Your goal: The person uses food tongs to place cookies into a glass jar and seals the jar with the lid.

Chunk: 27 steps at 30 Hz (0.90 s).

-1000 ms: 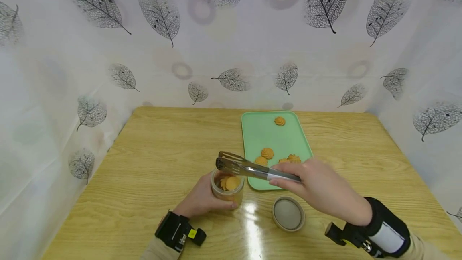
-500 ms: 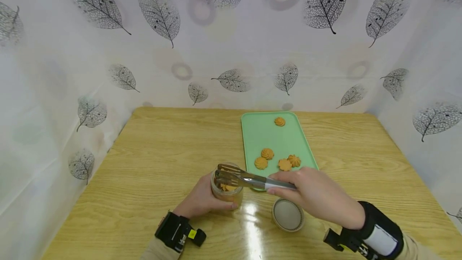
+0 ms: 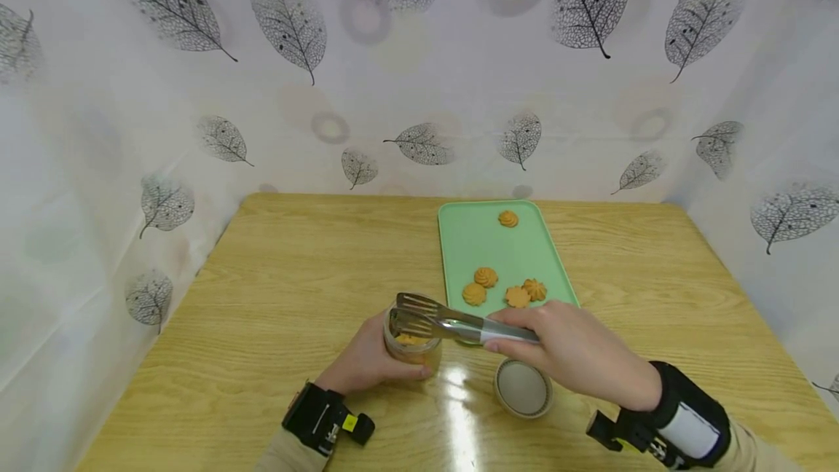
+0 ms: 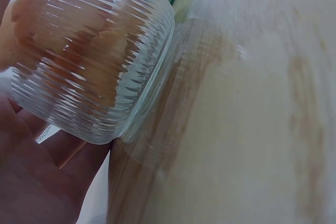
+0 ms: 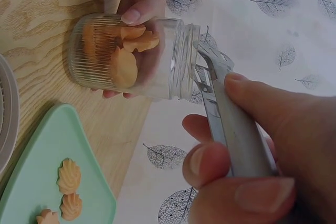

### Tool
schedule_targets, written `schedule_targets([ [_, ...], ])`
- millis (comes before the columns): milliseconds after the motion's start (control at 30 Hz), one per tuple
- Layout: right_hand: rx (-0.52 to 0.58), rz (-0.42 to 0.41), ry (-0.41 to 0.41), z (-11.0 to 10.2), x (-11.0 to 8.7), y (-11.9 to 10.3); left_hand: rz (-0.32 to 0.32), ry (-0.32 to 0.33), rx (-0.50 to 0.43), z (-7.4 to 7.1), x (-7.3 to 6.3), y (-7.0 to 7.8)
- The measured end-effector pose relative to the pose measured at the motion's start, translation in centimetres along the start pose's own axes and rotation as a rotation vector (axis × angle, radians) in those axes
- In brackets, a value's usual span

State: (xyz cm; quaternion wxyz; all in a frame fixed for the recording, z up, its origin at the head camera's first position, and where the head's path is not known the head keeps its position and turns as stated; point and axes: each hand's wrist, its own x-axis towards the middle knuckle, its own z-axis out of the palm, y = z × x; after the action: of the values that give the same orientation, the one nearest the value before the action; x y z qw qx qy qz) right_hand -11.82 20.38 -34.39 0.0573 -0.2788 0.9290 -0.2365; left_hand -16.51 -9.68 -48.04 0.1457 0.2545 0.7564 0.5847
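Note:
My left hand (image 3: 367, 364) holds a ribbed glass jar (image 3: 427, 358) from its left side, thumb along the near side. Several golden biscuits (image 5: 124, 68) lie in the jar's lower part, as the right wrist view shows. In my right hand (image 3: 580, 347) is a pair of metal tongs (image 3: 455, 328), gripped by the handle between thumb and fingers. Their slotted ends sit at the jar's mouth in the head view, slightly apart from each other. The right wrist view shows no biscuit between these ends (image 5: 212, 59).
A green tray (image 3: 468, 239) lies right of the jar, further back, with several piped biscuits (image 3: 486, 277) on it. Nearer me, a round lid (image 3: 523, 388) lies on the wooden table (image 3: 295, 261). A leaf-patterned curtain (image 3: 459, 93) surrounds the table's back and sides.
My right hand has lowered the tongs and drawn them slightly towards me, down to the jar's mouth. In the last half second they have barely moved. My left hand and the jar stay put.

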Motion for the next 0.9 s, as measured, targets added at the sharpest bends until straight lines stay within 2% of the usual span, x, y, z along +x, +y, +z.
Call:
schedule_targets([
  [267,-0.012,0.022,0.001,-0.2,0.0,-0.2,0.000,0.008,0.010,0.0,0.0,-0.3],
  [333,-0.024,0.042,0.026,-0.6,0.0,-0.1,0.007,0.011,0.017,0.0,0.0,-0.2],
  [433,-0.040,0.114,0.083,-1.6,0.1,0.4,0.026,0.016,0.012,0.0,0.1,-0.2],
  [600,-0.068,0.230,0.166,-3.1,0.4,2.8,0.028,0.016,0.004,0.0,0.2,-0.3],
  [767,-0.123,0.258,0.199,-3.4,0.5,5.7,0.017,0.015,0.001,0.1,0.1,-0.3],
  [900,-0.164,0.278,0.190,-2.9,0.4,7.3,0.014,0.019,0.003,0.0,0.1,-0.2],
])
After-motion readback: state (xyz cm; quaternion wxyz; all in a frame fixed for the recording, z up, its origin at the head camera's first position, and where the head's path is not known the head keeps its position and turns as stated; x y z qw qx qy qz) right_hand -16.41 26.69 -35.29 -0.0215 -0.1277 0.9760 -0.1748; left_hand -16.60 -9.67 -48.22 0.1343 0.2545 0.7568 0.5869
